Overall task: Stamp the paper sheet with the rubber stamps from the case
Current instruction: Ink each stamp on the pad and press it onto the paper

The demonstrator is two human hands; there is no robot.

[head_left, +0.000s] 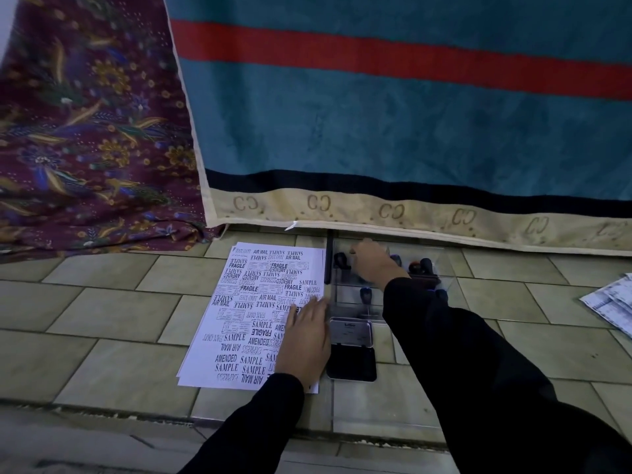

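Paper sheet under flat left hand

A teal blanket and floral cloth overhang the tiled floor.

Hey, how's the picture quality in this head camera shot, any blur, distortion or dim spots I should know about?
In the head view, light is dim and flat, with no hard shadows; the wide lens bows the blanket's hem and the floor tiles; the right hand over the clear stamp case is softly blurred, the left hand on the paper sheet a little; black sleeves lose detail.
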